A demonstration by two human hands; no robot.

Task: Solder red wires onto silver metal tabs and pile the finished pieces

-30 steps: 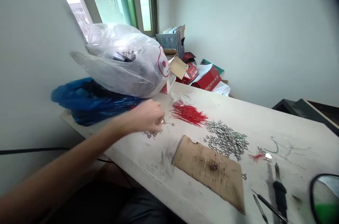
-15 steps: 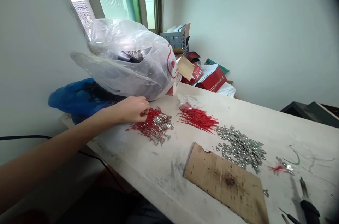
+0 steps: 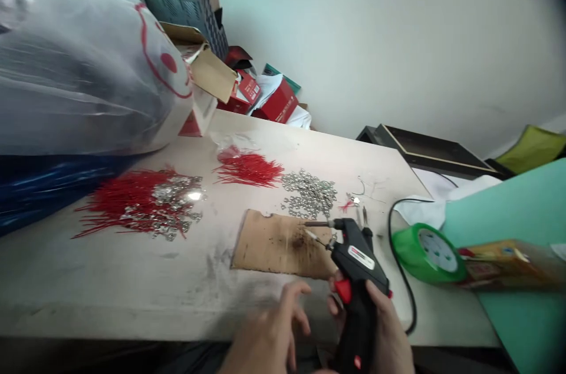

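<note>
My right hand (image 3: 380, 327) grips a black soldering gun (image 3: 356, 256) with a red trigger, its thin metal tip pointing left over a scorched cardboard sheet (image 3: 269, 241). My left hand (image 3: 269, 335) is beside it at the table's near edge, fingers apart, holding nothing. Farther left on the white table (image 3: 110, 285), a heap of red wires with silver terminals (image 3: 145, 203) lies spread out. Loose red wires (image 3: 247, 169) and a pile of silver terminals (image 3: 309, 194) lie beyond the cardboard.
Big clear and blue plastic bags (image 3: 79, 61) crowd the table's left side. A green cable reel (image 3: 428, 253) with a black cord sits to the right, beside a teal board (image 3: 522, 232). Red boxes (image 3: 276, 102) and a grey crate (image 3: 181, 8) stand behind the table.
The view has swung right and down. The arm reaching over the wired terminals has drawn back, and both hands are now at the near edge, the right one holding the soldering gun.
</note>
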